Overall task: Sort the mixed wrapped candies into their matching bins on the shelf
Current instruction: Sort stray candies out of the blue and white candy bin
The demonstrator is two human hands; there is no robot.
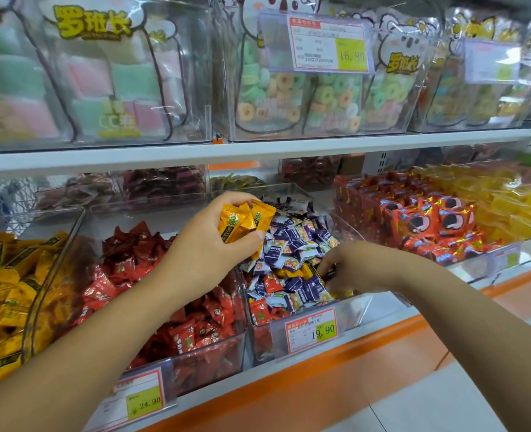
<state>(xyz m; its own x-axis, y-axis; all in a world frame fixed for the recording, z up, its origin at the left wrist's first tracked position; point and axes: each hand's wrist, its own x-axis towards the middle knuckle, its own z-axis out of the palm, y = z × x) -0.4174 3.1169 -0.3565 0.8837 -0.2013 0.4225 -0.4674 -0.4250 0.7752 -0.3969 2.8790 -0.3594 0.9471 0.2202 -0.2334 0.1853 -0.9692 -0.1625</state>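
My left hand [208,244] grips a small bunch of orange-yellow wrapped candies [242,221], held above the middle bins. My right hand [348,266] reaches into the clear bin [351,310] of mixed purple-and-white candies [295,241]; its fingers are curled round a yellow candy [309,271] among them, fingertips partly hidden. A few red candies [272,282] also lie in that mixed pile. The bin of red candies [170,291] stands to its left. At the far left sits the bin of yellow candies [5,291].
Right of the mixed bin lie red snack packs [413,219] and yellow packs [513,207]. Price tags [310,330] hang on the bin fronts. An upper shelf [258,148] carries clear boxes of marshmallows and ring gummies. The orange shelf edge [320,378] runs below.
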